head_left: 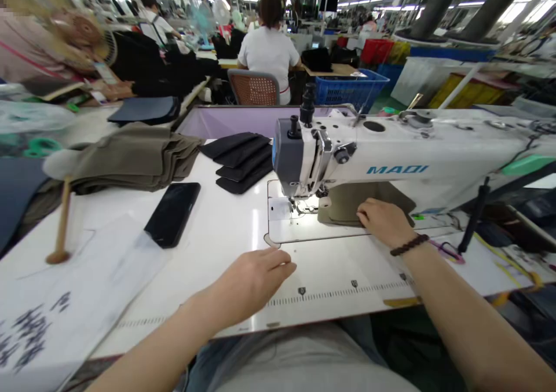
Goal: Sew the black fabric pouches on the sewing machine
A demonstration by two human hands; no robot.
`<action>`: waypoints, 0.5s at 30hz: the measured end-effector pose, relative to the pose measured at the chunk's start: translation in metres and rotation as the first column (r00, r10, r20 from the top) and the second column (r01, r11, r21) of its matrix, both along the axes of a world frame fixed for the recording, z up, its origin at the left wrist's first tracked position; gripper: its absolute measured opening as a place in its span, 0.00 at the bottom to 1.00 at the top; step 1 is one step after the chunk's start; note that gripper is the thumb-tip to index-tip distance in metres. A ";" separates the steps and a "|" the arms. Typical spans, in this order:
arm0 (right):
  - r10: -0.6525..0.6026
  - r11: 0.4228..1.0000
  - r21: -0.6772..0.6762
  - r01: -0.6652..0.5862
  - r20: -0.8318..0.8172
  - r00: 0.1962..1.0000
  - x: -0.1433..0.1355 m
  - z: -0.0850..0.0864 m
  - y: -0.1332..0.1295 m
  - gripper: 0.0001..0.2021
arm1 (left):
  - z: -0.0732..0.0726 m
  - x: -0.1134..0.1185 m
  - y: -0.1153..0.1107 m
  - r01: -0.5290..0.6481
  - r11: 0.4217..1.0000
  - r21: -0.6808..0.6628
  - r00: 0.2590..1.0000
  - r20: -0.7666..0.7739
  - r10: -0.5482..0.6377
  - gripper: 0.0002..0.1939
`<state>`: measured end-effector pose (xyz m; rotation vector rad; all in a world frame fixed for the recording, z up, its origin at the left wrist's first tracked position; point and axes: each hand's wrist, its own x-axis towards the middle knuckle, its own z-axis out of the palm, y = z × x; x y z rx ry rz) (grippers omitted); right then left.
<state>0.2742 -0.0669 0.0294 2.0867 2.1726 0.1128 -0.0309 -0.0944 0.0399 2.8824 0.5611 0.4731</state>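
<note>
Flat olive-brown fabric panel [347, 202] lies under the right hand [386, 221], its left end at the needle

The panel lies flat on the worktop [217, 230], beneath the arm of the white and grey sewing machine [391, 154]. Its long axis runs side to side, roughly along the machine's arm and the worktop's front edge. The left end sits just beside the metal presser foot [306, 207], by the lit needle area; the right end reaches past the fingers toward the machine's upright.

The right hand is plainly the nearer one. It comes in from the front right, a dark beaded bracelet [409, 245] at its wrist, and touches the panel near its front edge. Its fingers are curled, the tips close together; whether they pinch the fabric or only press it down, I cannot tell. From these fingertips, the presser foot lies to the left.

The left hand [252, 279] is apart from the panel, in front of the machine's bed and lower left of the presser foot. Its fingers are loosely bent and drawn together, with nothing visible in them; whether the thumb meets the forefinger is unclear. From that hand, the panel lies to the right and farther back.
</note>
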 end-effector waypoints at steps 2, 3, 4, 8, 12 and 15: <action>0.002 1.000 -0.009 -0.002 -0.003 1.000 -0.002 -0.001 0.004 0.12 | -0.003 -0.004 -0.009 -0.006 1.000 -0.015 1.000 -0.009 0.006 0.13; 0.003 1.000 -0.014 -0.003 -0.012 1.000 -0.002 -0.001 0.006 0.12 | -0.004 -0.005 -0.011 -0.008 1.000 -0.023 1.000 -0.008 0.008 0.13; 0.004 1.000 -0.020 -0.004 -0.028 1.000 -0.002 0.000 0.008 0.11 | -0.005 -0.007 -0.014 -0.012 1.000 -0.029 1.000 -0.002 0.012 0.13; -0.014 0.998 -0.058 0.004 -0.169 0.985 0.007 0.005 0.019 0.06 | -0.004 -0.010 -0.018 -0.032 0.999 -0.030 0.999 0.014 0.032 0.13; -0.073 0.995 -0.092 0.037 -0.429 0.901 0.029 0.017 0.029 0.08 | -0.004 -0.010 -0.020 -0.039 0.999 -0.029 0.999 0.000 0.039 0.14; -0.089 0.995 -0.015 0.102 -0.624 0.776 0.042 0.029 0.030 0.11 | -0.003 -0.009 -0.021 -0.036 0.999 -0.030 0.999 0.011 0.036 0.13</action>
